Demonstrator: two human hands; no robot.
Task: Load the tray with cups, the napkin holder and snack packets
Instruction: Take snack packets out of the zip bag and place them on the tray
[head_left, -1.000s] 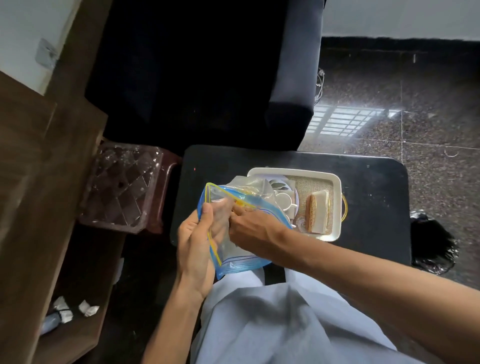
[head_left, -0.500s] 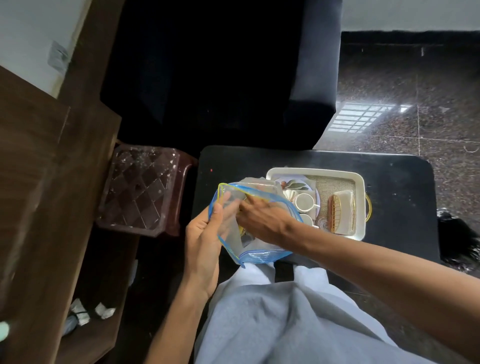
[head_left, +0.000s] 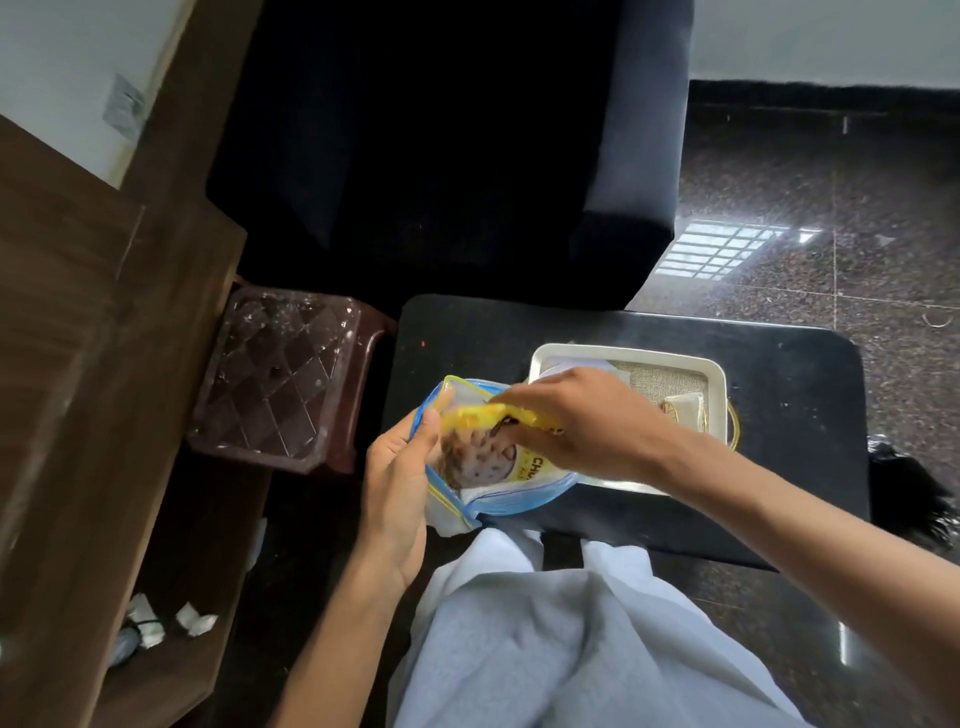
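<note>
A clear zip bag (head_left: 519, 501) with blue and yellow edges is held over the near left of the black table. My left hand (head_left: 397, 480) grips its left side. My right hand (head_left: 576, 423) pinches the top of a yellow snack packet (head_left: 483, 441) with a cookie picture, half out of the bag's mouth. Behind my right hand lies the cream tray (head_left: 719, 376) with a woven mat. The napkin holder (head_left: 685, 410) with napkins stands at its right end. My right hand hides the cups on the tray.
The black table (head_left: 795, 415) stands between my knees and a dark sofa (head_left: 457, 156). A brown plastic stool (head_left: 280, 374) sits to the left, beside a wooden cabinet (head_left: 78, 364). Polished stone floor (head_left: 857, 208) lies to the right.
My right hand, which was reaching inside the bag, has drawn the yellow snack packet up out of its mouth. The left hand still holds the bag.
</note>
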